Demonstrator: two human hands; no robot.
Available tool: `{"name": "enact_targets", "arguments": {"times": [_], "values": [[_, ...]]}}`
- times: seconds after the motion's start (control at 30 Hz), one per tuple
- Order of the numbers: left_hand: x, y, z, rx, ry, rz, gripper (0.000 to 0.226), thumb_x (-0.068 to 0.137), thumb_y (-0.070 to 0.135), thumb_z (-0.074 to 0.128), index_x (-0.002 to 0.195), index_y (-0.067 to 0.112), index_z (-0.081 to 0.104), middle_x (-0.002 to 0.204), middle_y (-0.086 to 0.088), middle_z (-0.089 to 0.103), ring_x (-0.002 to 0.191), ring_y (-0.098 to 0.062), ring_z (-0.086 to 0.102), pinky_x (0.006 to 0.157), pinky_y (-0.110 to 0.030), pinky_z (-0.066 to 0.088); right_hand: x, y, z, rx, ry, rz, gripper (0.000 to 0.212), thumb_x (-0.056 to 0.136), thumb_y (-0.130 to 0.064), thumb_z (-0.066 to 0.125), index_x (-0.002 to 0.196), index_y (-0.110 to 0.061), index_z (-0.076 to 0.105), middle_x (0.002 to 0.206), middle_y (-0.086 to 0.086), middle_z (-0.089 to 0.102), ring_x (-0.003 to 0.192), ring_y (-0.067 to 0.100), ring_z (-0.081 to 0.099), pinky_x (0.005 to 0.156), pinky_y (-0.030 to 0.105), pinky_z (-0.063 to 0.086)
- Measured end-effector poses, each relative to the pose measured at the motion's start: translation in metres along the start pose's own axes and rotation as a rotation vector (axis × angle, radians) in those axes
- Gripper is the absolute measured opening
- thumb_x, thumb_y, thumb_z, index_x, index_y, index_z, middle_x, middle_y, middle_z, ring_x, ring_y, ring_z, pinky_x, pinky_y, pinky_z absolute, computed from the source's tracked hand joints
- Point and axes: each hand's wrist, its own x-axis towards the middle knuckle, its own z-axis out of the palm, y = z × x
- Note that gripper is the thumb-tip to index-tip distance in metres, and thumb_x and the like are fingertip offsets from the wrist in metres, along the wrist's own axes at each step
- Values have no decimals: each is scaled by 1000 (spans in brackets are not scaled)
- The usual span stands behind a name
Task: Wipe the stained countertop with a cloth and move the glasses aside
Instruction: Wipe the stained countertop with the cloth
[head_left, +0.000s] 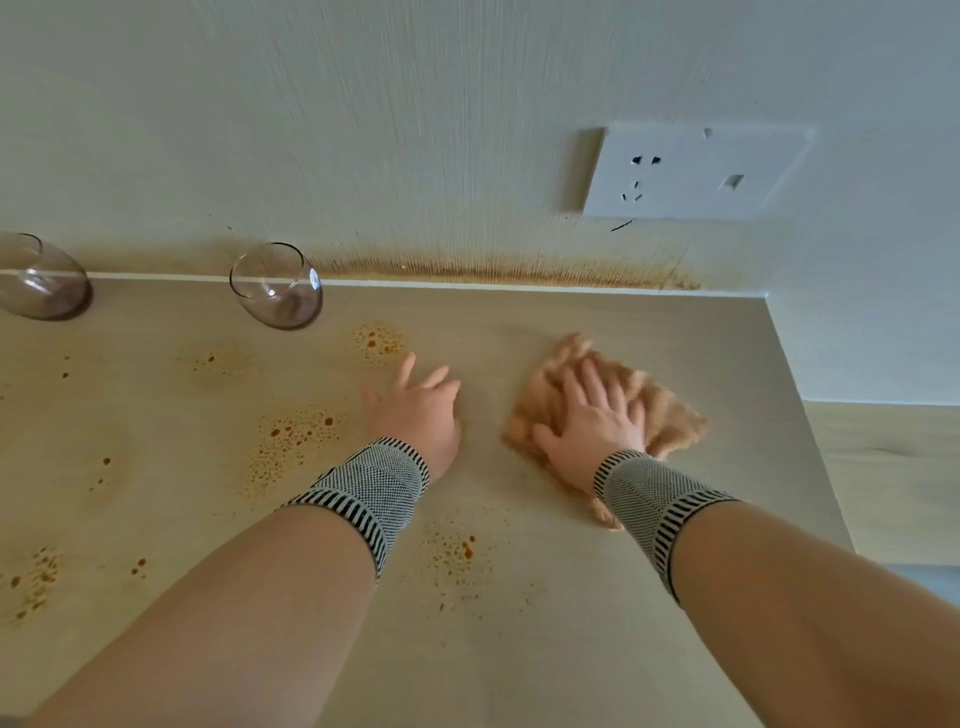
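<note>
Stained countertop (597, 597) by wall; right hand (597, 421) flat on cloth (670, 415); left hand (421, 410) released

One head-worn wide-angle cam, looking fwd and steeply down from above the pale beige stained countertop (571, 623), close in: both forearms enter from the bottom edge and fill the lower frame. It faces the light textured wall (415, 130) w/ a white socket plate (691, 174) upper right. Single view, so no overlap w/ another cam; edges bend w/ lens distortion.
</note>
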Motion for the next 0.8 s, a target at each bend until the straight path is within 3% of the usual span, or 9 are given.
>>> {"name": "enact_targets", "arguments": {"times": [0.07,0.17,0.27,0.33,0.4,0.63,0.8], "values": [[2,14,-3,-16,111,75,47,102,31,39,149,30,38,161,15,23,151,-19,4,117,-63,9,-4,-7,-9,150,35,-112,61,98,-40,42,155,-29,25,165,-8,11,152,21,4,121,42,4],[7,51,-9,-88,238,288,44,103,32,41,147,26,43,158,10,31,148,-17,17,121,-47,16,-7,11,-26,290,292,-73,48,98,-17,42,145,-23,48,152,-3,42,141,22,30,115,34,26],[10,89,0,-32,-11,358,60,103,38,39,156,17,20,165,-1,8,151,-19,6,122,-42,9,-12,29,-30,165,258,-90,40,100,-13,40,136,-21,56,139,-1,56,124,19,50,102,32,41],[11,102,17,142,-148,286,68,104,42,31,158,16,-3,165,-4,-14,151,-21,-9,123,-48,3,-17,35,-31,75,124,-123,42,102,-15,37,140,-22,53,147,-3,49,126,18,51,103,31,42],[9,106,27,218,-175,230,69,104,44,26,156,19,-12,162,-4,-23,150,-22,-17,122,-51,-1,-24,40,-30,28,53,-176,44,102,-17,36,145,-22,47,157,-5,35,138,16,42,111,31,35],[-56,112,45,323,-170,233,71,103,49,25,157,17,-8,164,-10,-16,151,-25,-10,122,-50,-1,-52,66,-9,43,77,-325,34,99,-21,44,126,-20,65,139,-6,53,128,14,45,108,29,37],[-31,125,40,242,-140,135,70,104,47,23,156,16,-11,163,-10,-19,151,-26,-12,122,-48,-1,-52,67,-16,47,-33,-310,51,100,-16,39,150,-23,38,159,-7,27,142,16,33,114,29,28]]}}
